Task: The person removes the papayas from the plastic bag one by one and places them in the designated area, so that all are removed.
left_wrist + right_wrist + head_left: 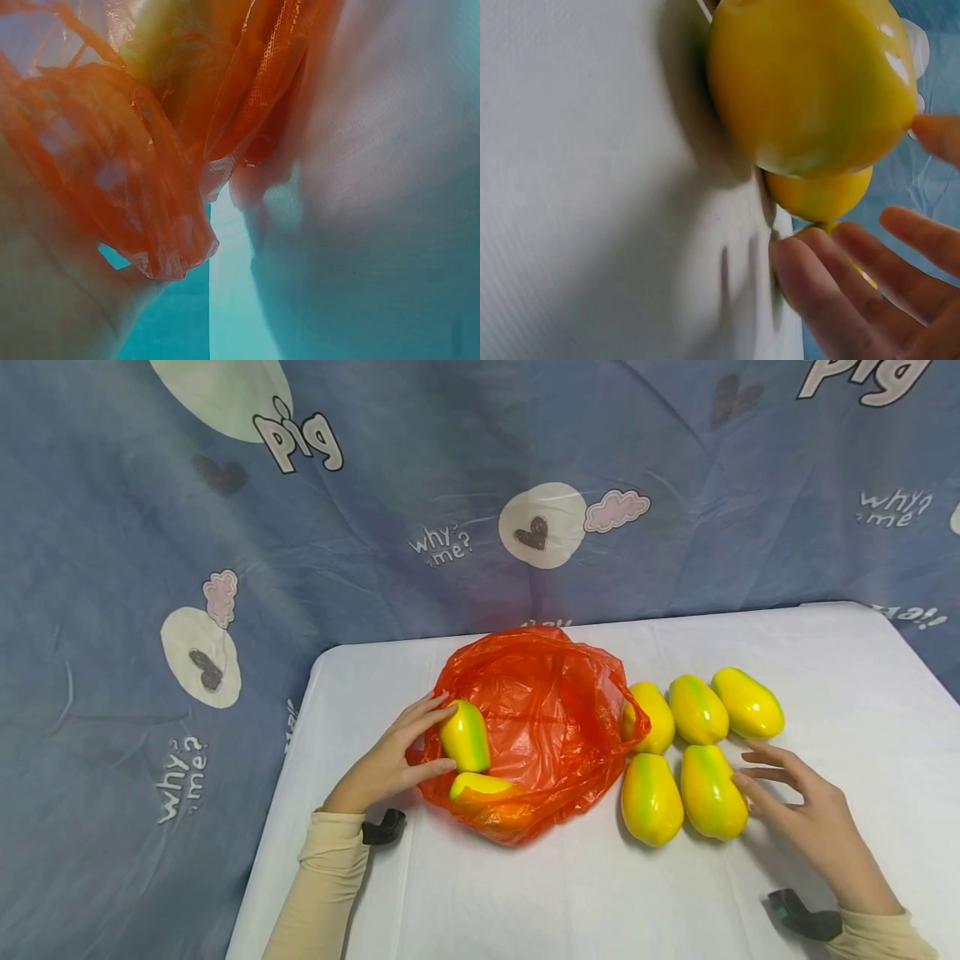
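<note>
My left hand (390,768) is at the left side of an open red plastic bag (540,710), thumb and fingers around a glossy yellow papaya (467,739) with a green streak. Thin plastic of the bag lies against the palm in the left wrist view. A second papaya (480,787) lies in the bag below it, partly covered by the plastic. My right hand (806,810), fingers spread and slightly bent, is at the right side of the nearest papaya (714,793). Its thumb comes right to that fruit's edge.
Beside that fruit sits another papaya (651,800). Behind them is a row of three papayas (697,710), the leftmost partly overlapped by the bag's edge. A white cloth covers the table (555,902). A blue printed curtain (420,468) hangs behind and to the left.
</note>
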`<state>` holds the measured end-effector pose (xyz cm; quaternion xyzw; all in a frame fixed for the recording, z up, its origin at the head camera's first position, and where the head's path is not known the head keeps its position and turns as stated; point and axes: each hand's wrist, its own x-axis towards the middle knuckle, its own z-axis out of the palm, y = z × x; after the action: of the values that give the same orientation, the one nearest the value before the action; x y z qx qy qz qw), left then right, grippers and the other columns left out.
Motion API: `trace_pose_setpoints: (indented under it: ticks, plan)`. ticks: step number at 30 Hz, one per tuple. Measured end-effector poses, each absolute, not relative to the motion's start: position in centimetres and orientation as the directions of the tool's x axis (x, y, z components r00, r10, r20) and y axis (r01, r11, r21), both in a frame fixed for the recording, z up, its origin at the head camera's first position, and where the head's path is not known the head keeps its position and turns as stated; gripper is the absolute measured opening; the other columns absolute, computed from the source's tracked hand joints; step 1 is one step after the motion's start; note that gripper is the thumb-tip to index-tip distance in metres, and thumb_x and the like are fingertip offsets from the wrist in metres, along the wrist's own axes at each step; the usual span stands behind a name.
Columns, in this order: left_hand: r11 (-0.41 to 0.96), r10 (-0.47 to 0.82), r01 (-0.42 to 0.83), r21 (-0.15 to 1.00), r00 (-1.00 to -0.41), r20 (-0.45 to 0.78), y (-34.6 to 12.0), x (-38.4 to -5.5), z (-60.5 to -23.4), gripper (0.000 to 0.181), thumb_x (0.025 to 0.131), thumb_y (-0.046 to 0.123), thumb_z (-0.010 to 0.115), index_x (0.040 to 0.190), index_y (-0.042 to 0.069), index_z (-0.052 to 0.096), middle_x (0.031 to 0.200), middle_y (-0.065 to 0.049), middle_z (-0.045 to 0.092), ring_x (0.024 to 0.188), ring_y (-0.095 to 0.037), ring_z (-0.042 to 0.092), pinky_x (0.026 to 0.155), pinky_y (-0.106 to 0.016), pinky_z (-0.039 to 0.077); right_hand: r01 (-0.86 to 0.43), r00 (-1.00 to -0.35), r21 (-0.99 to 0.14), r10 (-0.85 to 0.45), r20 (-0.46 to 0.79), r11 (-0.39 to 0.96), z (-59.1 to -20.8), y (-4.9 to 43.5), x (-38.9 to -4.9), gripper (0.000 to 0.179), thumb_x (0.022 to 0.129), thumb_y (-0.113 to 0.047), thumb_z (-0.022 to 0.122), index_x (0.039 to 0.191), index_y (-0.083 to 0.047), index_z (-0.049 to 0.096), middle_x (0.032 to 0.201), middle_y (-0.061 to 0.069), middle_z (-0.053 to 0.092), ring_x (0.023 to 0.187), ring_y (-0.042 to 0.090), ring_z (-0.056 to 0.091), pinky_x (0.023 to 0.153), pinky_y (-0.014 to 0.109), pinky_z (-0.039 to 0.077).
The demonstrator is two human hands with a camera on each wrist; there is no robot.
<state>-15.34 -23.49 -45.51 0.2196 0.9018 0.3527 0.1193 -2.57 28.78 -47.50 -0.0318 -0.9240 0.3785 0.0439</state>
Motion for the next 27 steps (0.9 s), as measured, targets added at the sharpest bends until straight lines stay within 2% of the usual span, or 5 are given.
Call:
trace_pose_setpoints:
  ticks: [3, 5, 10, 14, 27]
  plan:
    - [0.653, 0.482, 0.313, 0.69, -0.874, -0.059, -23.5, -15.3, -45.4, 0.08, 0.087, 0.052, 0.079, 0.156, 0.039, 0.043, 0.172, 0.004, 0.024, 0.161, -0.029, 0.019, 0.118, -0.07, 0.033, -0.011, -0.979, -0.709, 0.138, 0.153, 0.705, -47.3, 28.9, -2.6, 0.05, 0.097, -0.023, 0.075, 0.143, -0.012, 0.059, 0.121, -0.039, 0.055, 0.103, -0.029, 0.048, 0.069, 0.005, 0.052]
    - [0.654, 0.476, 0.305, 0.693, -0.877, -0.062, -23.5, -15.2, -45.5, 0.079, 0.086, 0.053, 0.079, 0.156, 0.04, 0.043, 0.172, 0.006, 0.024, 0.161, -0.026, 0.019, 0.119, -0.069, 0.033, -0.033, -0.964, -0.724, 0.17, 0.206, 0.69, -47.0, 28.9, -2.7, 0.045, 0.096, -0.017, 0.075, 0.138, -0.009, 0.062, 0.117, -0.045, 0.052, 0.101, -0.028, 0.051, 0.067, 0.001, 0.049]
    - [0.657, 0.473, 0.304, 0.69, -0.879, -0.064, -23.5, -15.3, -45.5, 0.078, 0.087, 0.054, 0.078, 0.156, 0.042, 0.043, 0.172, 0.008, 0.024, 0.161, -0.025, 0.019, 0.12, -0.068, 0.034, -0.08, -0.935, -0.768, 0.22, 0.279, 0.636, -46.0, 28.7, -3.4, 0.038, 0.093, -0.004, 0.075, 0.13, -0.001, 0.065, 0.117, -0.035, 0.061, 0.098, -0.022, 0.059, 0.066, 0.004, 0.053]
    - [0.657, 0.475, 0.309, 0.688, -0.878, -0.058, -23.5, -15.3, -45.6, 0.078, 0.087, 0.053, 0.078, 0.156, 0.041, 0.043, 0.172, 0.008, 0.024, 0.161, -0.025, 0.02, 0.12, -0.068, 0.033, -0.153, -0.928, -0.779, 0.182, 0.324, 0.609, -44.7, 28.1, -4.3, 0.035, 0.091, 0.003, 0.075, 0.125, 0.002, 0.066, 0.12, -0.027, 0.065, 0.101, -0.016, 0.063, 0.068, 0.007, 0.055]
    - [0.646, 0.486, 0.316, 0.695, -0.872, -0.055, -23.5, -15.3, -45.5, 0.079, 0.087, 0.051, 0.079, 0.156, 0.04, 0.043, 0.172, 0.009, 0.024, 0.161, -0.024, 0.019, 0.121, -0.067, 0.032, -0.375, -0.9, -0.68, -0.073, 0.429, 0.63, -39.8, 24.6, -8.2, 0.048, 0.082, 0.011, 0.08, 0.124, -0.011, 0.072, 0.115, -0.022, 0.069, 0.102, -0.01, 0.065, 0.078, 0.002, 0.051]
